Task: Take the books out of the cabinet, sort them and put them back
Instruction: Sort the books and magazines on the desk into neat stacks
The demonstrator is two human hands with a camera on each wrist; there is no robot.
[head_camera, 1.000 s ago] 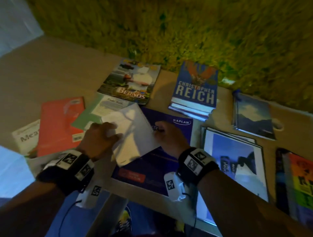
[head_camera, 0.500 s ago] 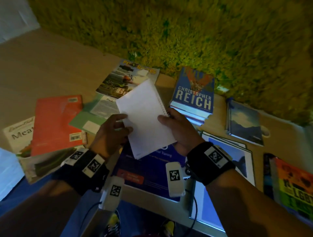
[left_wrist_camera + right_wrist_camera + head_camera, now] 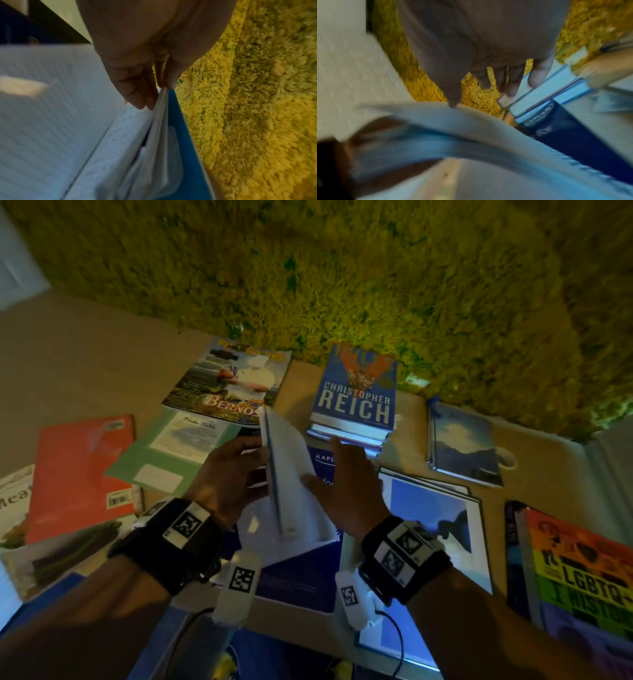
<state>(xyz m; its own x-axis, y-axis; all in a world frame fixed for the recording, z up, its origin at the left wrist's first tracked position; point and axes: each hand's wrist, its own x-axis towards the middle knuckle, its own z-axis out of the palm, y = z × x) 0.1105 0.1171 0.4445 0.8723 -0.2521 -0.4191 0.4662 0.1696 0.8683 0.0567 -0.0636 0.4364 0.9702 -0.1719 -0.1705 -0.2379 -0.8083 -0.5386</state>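
Observation:
A thin notebook (image 3: 287, 474) with lined white pages and a blue cover hangs open and edge-on between my hands, above a dark blue Kaplan book (image 3: 298, 583) on the table. My left hand (image 3: 226, 470) pinches a bundle of its pages and the blue cover between thumb and fingers. The left wrist view shows that pinch (image 3: 150, 88) at the top edge of the notebook (image 3: 120, 148). My right hand (image 3: 346, 484) is to the right with straight fingers, its thumb touching a loose page. In the blurred right wrist view the right hand (image 3: 488, 81) meets the curved page (image 3: 453, 121) at the thumb tip.
Books lie spread over the table (image 3: 85, 354): a magazine (image 3: 229, 381), a Christopher Reich stack (image 3: 356, 395), a green folder (image 3: 171, 450), a red book (image 3: 82, 470), a blue landscape book (image 3: 462, 446), a white-bordered book (image 3: 431, 518), a rainbow book (image 3: 582, 577). A moss wall (image 3: 342, 268) stands behind.
The notebook was lifted off the Kaplan book, then turned from face-on to edge-on and fell open. My right hand let go its grip and spread its fingers.

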